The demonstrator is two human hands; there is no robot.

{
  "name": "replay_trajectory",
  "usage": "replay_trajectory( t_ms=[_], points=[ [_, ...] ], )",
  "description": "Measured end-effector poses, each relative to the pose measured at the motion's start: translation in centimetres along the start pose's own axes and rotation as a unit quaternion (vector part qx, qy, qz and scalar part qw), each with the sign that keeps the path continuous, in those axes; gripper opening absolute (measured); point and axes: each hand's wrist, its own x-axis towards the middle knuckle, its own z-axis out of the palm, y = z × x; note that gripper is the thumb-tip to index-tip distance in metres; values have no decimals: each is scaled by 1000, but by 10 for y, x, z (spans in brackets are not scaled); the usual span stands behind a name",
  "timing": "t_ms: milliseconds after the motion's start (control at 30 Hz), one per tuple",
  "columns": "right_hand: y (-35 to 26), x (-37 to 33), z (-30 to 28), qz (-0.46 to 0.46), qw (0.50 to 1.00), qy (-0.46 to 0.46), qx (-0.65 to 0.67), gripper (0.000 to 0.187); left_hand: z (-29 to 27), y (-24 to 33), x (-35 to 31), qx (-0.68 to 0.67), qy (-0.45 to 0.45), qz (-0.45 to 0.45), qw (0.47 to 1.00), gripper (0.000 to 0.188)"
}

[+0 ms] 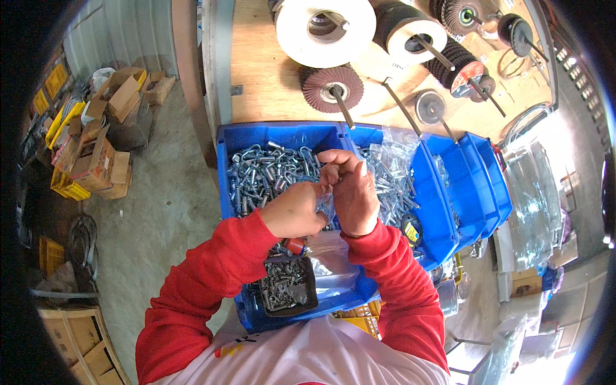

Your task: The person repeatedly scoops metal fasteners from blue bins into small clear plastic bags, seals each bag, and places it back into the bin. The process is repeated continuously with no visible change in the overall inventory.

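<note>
My left hand (292,208) is closed, its back turned up and its fingers bent toward my other hand. My right hand (357,196) is half curled with its palm facing left, the fingertips meeting the left fingers. A bit of clear, bluish film shows between the hands, but what the fingers grip is too small to make out. Both hands are above a blue bin (226,173) filled with loose metal bolts and hooks (269,176). Below them, a dark square tray (289,308) of small metal parts sits at the bin's near end, beside a clear plastic bag (333,256).
More blue bins (478,186) stand in a row to the right; the adjoining one holds bolts, clear bags (391,157) and a black-and-yellow tape measure (411,230). Behind, abrasive discs (332,88) hang on rods from a wooden board (256,64). Cardboard boxes (96,160) lie on the left floor.
</note>
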Motion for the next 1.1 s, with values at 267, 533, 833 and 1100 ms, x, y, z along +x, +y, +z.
replay_trajectory(
  t_ms=[267, 533, 833, 1100],
  points=[
    [1, -9, 3, -49, 999, -17, -11, 67, -1, -4, 1, 20, -18, -22, 999, 50],
    [-34, 0, -39, 63, 970, -5, -235, 20, -1, -3, -3, -50, 2, 31, 998, 54],
    [-42, -9, -64, -109, 658, -258, -699, 30, -14, 7, 3, 113, -30, 101, 988, 32],
    [-50, 1, -71, -174, 615, -263, -723, 18, -5, 30, -31, 389, 10, 172, 905, 22]
  ],
)
